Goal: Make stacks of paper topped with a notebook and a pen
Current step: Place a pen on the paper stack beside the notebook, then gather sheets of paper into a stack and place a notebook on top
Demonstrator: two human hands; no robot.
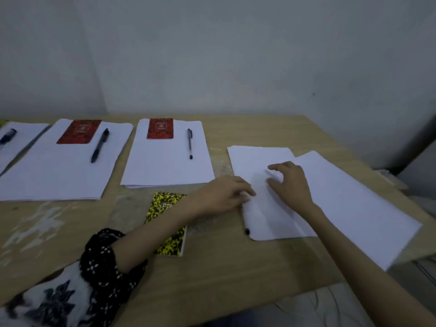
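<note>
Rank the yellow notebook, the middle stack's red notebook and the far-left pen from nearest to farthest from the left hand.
Measured from the left hand:
1. Yellow notebook, on the table just left of the hand, partly under the forearm.
2. Red notebook, farther back, at the top of the middle stack.
3. Far-left pen, at the picture's left edge, across two stacks.

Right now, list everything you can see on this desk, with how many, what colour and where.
paper stacks: three finished or part seen at left and middle, white
loose paper: two overlapping piles, white, right side
red notebooks: two, on the far stacks
yellow notebook: one, yellow and black, on bare table under the left forearm
pens: three on stacks, dark; one tip peeks from under the right paper
table: one, light wood
left hand: at paper edge
right hand: on paper
</note>
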